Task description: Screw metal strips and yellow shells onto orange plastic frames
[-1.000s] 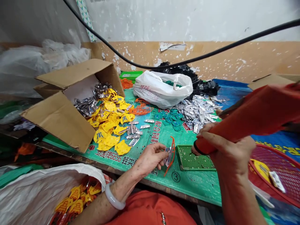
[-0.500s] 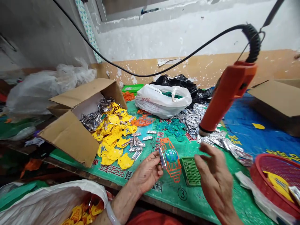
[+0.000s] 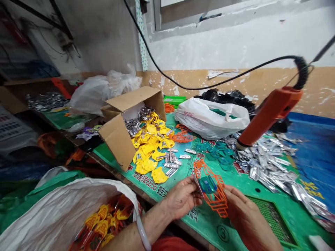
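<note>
My left hand (image 3: pixel 181 198) is closed on the left edge of an orange plastic lattice piece (image 3: pixel 220 198), with a thin flat strip (image 3: pixel 198 184) pinched against that side. A teal green plastic part (image 3: pixel 208 184) sits in the middle of the lattice. My right hand (image 3: pixel 250 218) grips the right edge of the same piece; its fingertips are partly hidden. Above my right hand hangs an orange electric screwdriver (image 3: pixel 269 118) on a black cable, apart from both hands. Under the right forearm lies a green mesh tray (image 3: pixel 270 212).
A cardboard box (image 3: pixel 117 146) spills yellow plastic parts (image 3: pixel 149 153) onto the table. Silver strips (image 3: pixel 274 160) are heaped at right, beside teal parts (image 3: pixel 214 151). A white plastic bag (image 3: pixel 209 120) stands behind. Lower left, a white sack (image 3: pixel 44 216) holds yellow and red pieces.
My right hand has come from below the screwdriver to the lattice piece and closed on it. The piece is lifted and tilted between both hands. The view has swung left.
</note>
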Available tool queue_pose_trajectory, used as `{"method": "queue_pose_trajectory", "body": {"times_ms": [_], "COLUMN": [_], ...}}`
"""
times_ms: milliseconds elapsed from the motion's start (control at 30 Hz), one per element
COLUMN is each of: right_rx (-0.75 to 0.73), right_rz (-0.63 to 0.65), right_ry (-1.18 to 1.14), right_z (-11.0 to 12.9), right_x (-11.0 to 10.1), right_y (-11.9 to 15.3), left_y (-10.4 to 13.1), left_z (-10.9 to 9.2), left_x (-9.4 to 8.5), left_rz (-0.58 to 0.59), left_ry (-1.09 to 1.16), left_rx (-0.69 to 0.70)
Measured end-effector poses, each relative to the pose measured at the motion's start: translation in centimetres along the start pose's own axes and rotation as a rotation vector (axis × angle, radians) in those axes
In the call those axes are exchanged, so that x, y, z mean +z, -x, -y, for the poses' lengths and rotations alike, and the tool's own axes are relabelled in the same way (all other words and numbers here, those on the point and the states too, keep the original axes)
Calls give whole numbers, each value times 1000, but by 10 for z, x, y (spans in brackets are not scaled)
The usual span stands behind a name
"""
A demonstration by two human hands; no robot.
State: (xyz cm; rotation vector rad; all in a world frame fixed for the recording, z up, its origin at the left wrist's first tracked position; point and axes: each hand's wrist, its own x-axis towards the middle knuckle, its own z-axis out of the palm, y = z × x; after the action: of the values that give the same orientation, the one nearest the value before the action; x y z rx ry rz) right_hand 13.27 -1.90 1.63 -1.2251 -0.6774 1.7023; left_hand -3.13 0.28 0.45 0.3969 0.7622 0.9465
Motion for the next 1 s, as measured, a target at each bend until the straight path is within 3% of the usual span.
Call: {"method": "queue_pose_trajectory", "body": {"times_ms": [100, 233, 333, 367, 400, 433, 500, 600, 667, 800, 900, 1000], "right_rx": [8, -149, -214, -206, -193, -183, -187, -176, -184, -355, -423, -466], "right_rz": [0, -53, 64, 147, 240, 338, 512, 663, 642, 418, 343, 209], "right_ry": [41, 337, 577, 619, 649, 679, 777, 906, 913, 961, 1081, 1283], "right_z": [-2, 4, 10, 12, 13, 13, 14, 18, 21, 23, 21, 22], "right_x": [-2, -5, 1, 6, 11, 17, 29, 42, 48, 62, 74, 76], "right_y": [-5, -14, -17, -17, -16, -15, -14, -21, -36, -79, -96, -95], "left_y": [3, 16, 34, 41, 46, 51, 56, 53, 49, 51, 59, 64], "left_z": [4, 1, -12, -17, -22, -27, -32, -31, -28, -26, -28, -29], "left_x": [-7, -18, -20, -19, -18, -17, -19, -31, -42, -54, -49, -39], "left_rz": [-12, -112, -296, -308, -244, -149, 3, 69, 48, 2, -47, -98], "left_ry": [-80, -233, -559, -740, -883, -981, -1027, -801, -593, -396, -370, -374], "left_rx": [-29, 7, 338, 477, 538, 536, 391, 62, -14, -17, -14, 9]}}
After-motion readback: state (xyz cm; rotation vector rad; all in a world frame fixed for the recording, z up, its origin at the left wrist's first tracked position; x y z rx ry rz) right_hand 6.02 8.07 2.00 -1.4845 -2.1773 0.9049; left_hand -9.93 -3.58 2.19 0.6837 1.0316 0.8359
